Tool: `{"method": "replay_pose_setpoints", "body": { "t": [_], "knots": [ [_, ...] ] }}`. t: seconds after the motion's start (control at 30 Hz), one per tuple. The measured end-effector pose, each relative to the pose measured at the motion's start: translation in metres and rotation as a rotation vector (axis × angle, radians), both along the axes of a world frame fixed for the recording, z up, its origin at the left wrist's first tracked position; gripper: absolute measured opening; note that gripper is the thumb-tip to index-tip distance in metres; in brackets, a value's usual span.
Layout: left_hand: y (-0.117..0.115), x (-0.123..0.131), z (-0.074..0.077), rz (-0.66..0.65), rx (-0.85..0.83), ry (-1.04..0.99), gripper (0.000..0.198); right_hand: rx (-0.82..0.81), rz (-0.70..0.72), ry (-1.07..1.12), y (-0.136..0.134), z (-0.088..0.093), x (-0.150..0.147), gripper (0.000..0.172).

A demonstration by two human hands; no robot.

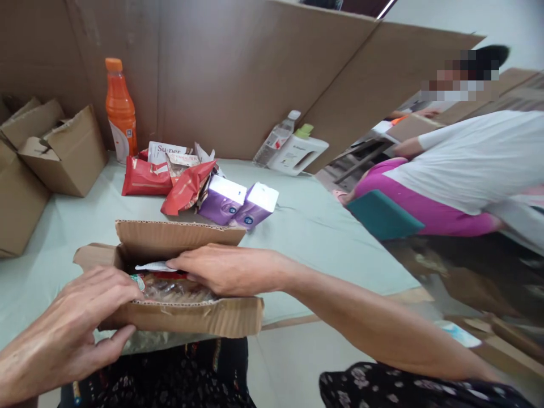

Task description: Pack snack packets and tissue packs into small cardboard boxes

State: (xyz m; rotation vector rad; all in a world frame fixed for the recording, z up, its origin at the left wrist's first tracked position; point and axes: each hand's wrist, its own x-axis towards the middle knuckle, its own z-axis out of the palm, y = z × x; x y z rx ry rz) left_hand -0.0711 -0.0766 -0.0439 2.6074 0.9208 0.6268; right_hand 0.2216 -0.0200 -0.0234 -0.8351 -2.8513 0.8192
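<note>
Arranging things inside the open box, near on the desk, seems in hand. The left hand, grip partly closed, holds it at the near left; the right hand, fingers curled, touches a white packet, hold unclear. The next move calls for a steady box.

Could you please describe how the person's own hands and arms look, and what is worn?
The left hand and right hand wear no gloves; no ring or watch is visible. The right forearm shows no sleeve; the left arm is visible only near the wrist, also uncovered. Below is black clothing with pale flowers.
</note>
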Motion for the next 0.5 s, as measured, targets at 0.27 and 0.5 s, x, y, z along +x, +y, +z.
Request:
{"method": "replay_pose_setpoints", "body": {
  "t": [0.27, 0.5],
  "knots": [
    [-0.002, -0.006, -0.012, 0.015, -0.088, 0.031, 0.031, 0.511, -0.582, -0.005, 0.053, 0.008, 0.070, 0.033],
    [-0.003, -0.013, -0.016, 0.047, -0.095, 0.010, 0.040, 0.559, -0.579, -0.426, 0.123, -0.025, 0.056, 0.045]
  ]
}}
